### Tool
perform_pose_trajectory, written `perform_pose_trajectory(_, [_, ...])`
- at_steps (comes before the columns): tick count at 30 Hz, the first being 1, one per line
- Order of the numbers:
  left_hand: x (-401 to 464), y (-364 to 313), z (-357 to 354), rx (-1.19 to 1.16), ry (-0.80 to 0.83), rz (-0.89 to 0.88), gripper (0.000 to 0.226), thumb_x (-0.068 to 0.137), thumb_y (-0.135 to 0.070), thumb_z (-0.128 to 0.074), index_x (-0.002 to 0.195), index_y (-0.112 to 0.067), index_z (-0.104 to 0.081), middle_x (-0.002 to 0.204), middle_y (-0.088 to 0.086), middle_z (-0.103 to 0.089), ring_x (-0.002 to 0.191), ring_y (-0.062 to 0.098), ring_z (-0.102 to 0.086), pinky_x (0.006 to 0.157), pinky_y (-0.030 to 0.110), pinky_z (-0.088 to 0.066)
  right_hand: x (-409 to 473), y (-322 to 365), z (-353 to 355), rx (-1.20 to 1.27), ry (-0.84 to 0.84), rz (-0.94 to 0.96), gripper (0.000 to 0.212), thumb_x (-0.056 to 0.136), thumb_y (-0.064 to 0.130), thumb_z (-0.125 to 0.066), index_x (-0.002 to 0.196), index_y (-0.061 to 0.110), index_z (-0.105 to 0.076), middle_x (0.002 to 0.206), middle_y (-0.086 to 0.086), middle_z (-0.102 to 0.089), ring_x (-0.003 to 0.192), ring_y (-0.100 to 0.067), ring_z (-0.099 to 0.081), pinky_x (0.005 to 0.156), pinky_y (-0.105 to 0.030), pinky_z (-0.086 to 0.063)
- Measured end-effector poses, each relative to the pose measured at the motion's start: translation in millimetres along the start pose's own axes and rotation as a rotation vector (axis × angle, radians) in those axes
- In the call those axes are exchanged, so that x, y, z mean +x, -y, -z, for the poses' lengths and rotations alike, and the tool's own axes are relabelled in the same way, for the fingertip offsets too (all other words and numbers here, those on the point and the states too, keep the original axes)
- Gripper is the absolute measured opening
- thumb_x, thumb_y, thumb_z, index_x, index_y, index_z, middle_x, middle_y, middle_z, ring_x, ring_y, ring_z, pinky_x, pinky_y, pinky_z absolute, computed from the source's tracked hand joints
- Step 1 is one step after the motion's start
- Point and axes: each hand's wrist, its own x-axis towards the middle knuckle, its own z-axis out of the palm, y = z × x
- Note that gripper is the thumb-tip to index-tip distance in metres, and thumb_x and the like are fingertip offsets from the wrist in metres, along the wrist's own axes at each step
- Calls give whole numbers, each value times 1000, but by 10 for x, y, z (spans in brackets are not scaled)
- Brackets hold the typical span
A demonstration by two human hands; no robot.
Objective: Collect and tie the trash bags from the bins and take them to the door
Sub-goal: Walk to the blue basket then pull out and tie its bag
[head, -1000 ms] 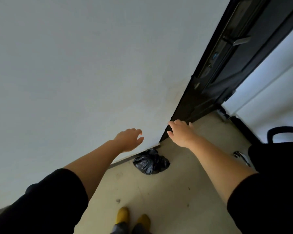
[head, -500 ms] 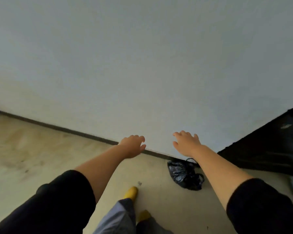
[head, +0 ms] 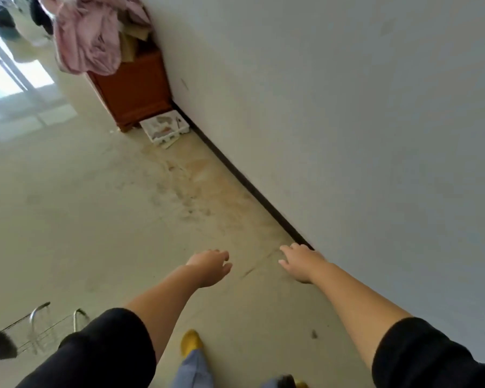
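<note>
My left hand (head: 210, 266) and my right hand (head: 300, 260) reach out in front of me above the floor, both with relaxed fingers and holding nothing. No trash bag, bin or door is in view now. My right hand is close to the white wall's dark baseboard (head: 247, 183).
A brown wooden cabinet (head: 133, 89) stands against the white wall (head: 347, 121) at the back, with pink cloth (head: 86, 43) heaped on it. A white flat box (head: 164, 127) lies beside it. A metal wire rack (head: 44, 329) sits at the lower left. Stained beige floor (head: 95, 205) stretches ahead.
The view has swung left, away from the door. The black trash bag on the floor and the door have left the picture; the cabinet and open floor have come into sight. Both hands stay empty.
</note>
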Motion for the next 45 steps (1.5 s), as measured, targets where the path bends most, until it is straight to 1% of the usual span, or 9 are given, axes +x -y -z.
perform_pose_trajectory(5, [-189, 1276, 244, -83, -23, 117, 45, 100, -43, -30, 134, -17, -44, 136, 7, -50, 124, 27, -48, 98, 40, -42, 705, 1381, 270, -44, 103, 113, 53, 100, 38, -30, 146, 11, -26, 152, -15, -27, 141, -33, -26, 111, -43, -28])
perform_pose_trajectory(7, [-272, 1719, 356, -111, -38, 170, 45, 100, -43, -30, 133, -16, -44, 136, 7, -50, 124, 27, -48, 99, 40, -41, 916, 1891, 391, -86, 111, 169, 54, 100, 39, -30, 146, 11, -27, 152, -17, -29, 140, -33, -28, 112, -44, -29])
perform_pose_trajectory(12, [-410, 2505, 534, -178, -51, 260, 46, 100, -43, -30, 131, -15, -48, 133, 9, -52, 121, 28, -50, 96, 38, -42, 1295, 2871, 743, -247, 121, 294, 52, 100, 42, -29, 141, 12, -34, 146, -16, -37, 133, -34, -37, 105, -42, -34])
perform_pose_trajectory(20, [-154, 3466, 1039, -259, -97, 359, 47, 99, -44, -31, 131, -13, -49, 132, 9, -54, 118, 28, -52, 96, 39, -43, 2108, 3870, 1373, -379, 95, 416, 52, 99, 43, -30, 141, 14, -33, 144, -15, -39, 129, -33, -42, 100, -44, -40])
perform_pose_trajectory(23, [93, 3922, 1402, -270, -126, 396, 47, 99, -44, -31, 130, -13, -50, 130, 9, -54, 116, 28, -54, 94, 39, -44, 2538, 4176, 1760, -424, 77, 447, 53, 99, 44, -29, 143, 15, -31, 145, -13, -38, 129, -33, -42, 100, -44, -40])
perform_pose_trajectory(32, [863, 5228, 2640, -368, -243, 531, 44, 99, -43, -31, 122, -13, -54, 124, 9, -58, 111, 29, -55, 89, 37, -44, 3921, 5213, 3153, -561, 34, 566, 48, 100, 41, -28, 136, 11, -38, 138, -16, -44, 124, -34, -47, 97, -43, -41])
perform_pose_trajectory(36, [1083, 5797, 2954, -417, -230, 576, 43, 99, -42, -32, 121, -12, -54, 124, 9, -58, 112, 29, -55, 90, 37, -43, 4443, 5728, 3535, -590, 50, 608, 49, 100, 42, -27, 137, 12, -38, 139, -15, -45, 125, -34, -46, 98, -42, -40])
perform_pose_trajectory(41, [1437, 6754, 3360, -440, -241, 624, 44, 99, -44, -32, 120, -13, -55, 122, 9, -59, 110, 29, -55, 89, 37, -44, 5223, 6482, 3938, -614, 73, 628, 50, 99, 43, -27, 139, 13, -35, 139, -14, -44, 123, -33, -47, 97, -42, -42])
perform_pose_trajectory(45, [1699, 7714, 3828, -447, -290, 615, 44, 99, -43, -32, 121, -13, -54, 122, 9, -58, 109, 29, -56, 87, 37, -44, 5941, 7294, 4350, -632, 68, 624, 51, 99, 44, -25, 138, 13, -36, 137, -14, -46, 121, -34, -49, 96, -44, -44])
